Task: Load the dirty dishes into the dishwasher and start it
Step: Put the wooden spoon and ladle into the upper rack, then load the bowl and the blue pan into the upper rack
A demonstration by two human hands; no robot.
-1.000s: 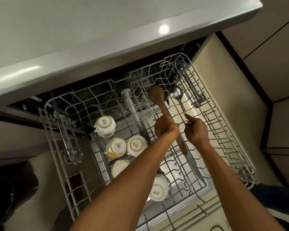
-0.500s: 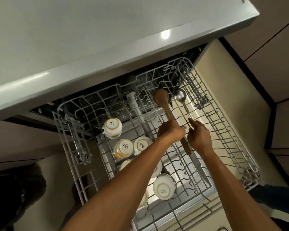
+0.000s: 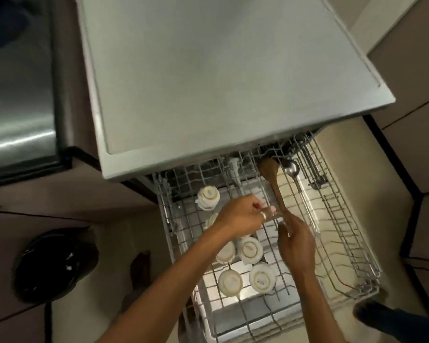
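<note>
Both hands meet at the near end of the wooden spoon [image 3: 274, 184]. The left hand [image 3: 241, 217], a ring on one finger, has its fingers curled with the tips bunched right beside the handle. Motion blur hides whether they pinch the handle, a rack wire or nothing. The right hand [image 3: 296, 241] reaches in from the near side with its fingers against that same handle end, and the blur makes it just as hard to tell clamped from loose.

The spoon itself is brown, lying flat across the wires with its bowl at the far edge under the dishwasher [image 3: 220, 70] top. Just to its right lies one metal ladle [image 3: 291, 167], shiny bowl far, thin handle running near.

That makes two utensils in the pulled-out upper rack [image 3: 351, 231]. On the left half sit the white cups [image 3: 250, 248], all upside down. Six can be counted, one half hidden behind the left wrist.
</note>
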